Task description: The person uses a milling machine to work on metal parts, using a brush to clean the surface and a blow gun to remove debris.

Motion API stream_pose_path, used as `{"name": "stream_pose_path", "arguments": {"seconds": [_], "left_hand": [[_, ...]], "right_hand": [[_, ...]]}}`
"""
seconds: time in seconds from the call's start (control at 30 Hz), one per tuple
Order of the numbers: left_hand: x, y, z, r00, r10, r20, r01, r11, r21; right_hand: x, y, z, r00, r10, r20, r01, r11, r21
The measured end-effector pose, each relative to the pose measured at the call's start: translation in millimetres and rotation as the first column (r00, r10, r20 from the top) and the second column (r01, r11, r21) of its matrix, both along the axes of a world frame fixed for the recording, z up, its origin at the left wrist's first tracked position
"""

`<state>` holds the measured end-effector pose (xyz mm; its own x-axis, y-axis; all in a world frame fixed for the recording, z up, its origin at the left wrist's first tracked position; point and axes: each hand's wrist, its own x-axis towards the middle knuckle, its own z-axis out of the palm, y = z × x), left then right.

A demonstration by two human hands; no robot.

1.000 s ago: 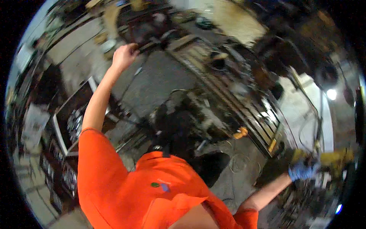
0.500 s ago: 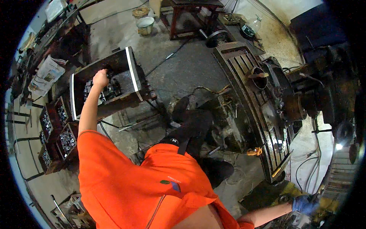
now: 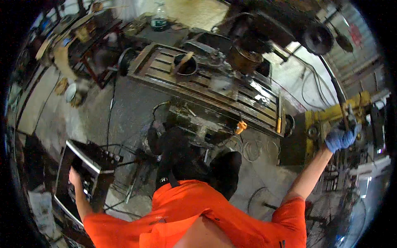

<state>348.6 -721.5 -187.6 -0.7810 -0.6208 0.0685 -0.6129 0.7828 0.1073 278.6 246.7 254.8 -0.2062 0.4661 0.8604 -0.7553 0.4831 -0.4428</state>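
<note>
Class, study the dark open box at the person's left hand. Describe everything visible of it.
The open-topped box looks dark and worn; its material is hard to tell. Pale strips run along two opposite rims. It sits at the lower left, slanted in the view. Small metallic-looking parts lie inside. The left hand is at its opening; whether it touches box or parts is unclear.

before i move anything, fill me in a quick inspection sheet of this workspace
surface: slotted metal table, stained
job's things: metal parts in a dark bin with pale edges
clutter: round can and yellow-handled tool on the table; orange object at its near edge
hands: bare left hand in the bin; blue-gloved right hand by yellow machinery, grips unclear
cables: dark cord across the floor
surroundings: plastic bottle beyond the table
</note>
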Motion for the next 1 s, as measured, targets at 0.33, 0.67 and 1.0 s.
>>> {"name": "stream_pose_path", "arguments": {"seconds": [0.33, 0.67, 1.0], "left_hand": [[-34.7, 10.6, 10.1, 0.826, -0.356, 0.437, 0.495, 0.829, -0.261], [-51.3, 56.3, 30.0, 0.515, -0.340, 0.787, 0.662, 0.740, -0.114], [-53.4, 79.2, 69.2, 0.962, -0.134, 0.236, 0.185, 0.960, -0.210]], "right_hand": [[-1.5, 3.1, 40.4, 0.995, 0.040, -0.087, -0.039, 0.999, 0.015], [6.3, 26.6, 75.6, 0.514, -0.805, -0.296, 0.756, 0.262, 0.600], [29.1, -13.1, -81.0, 0.682, -0.724, 0.099, 0.585, 0.622, 0.520]]}}
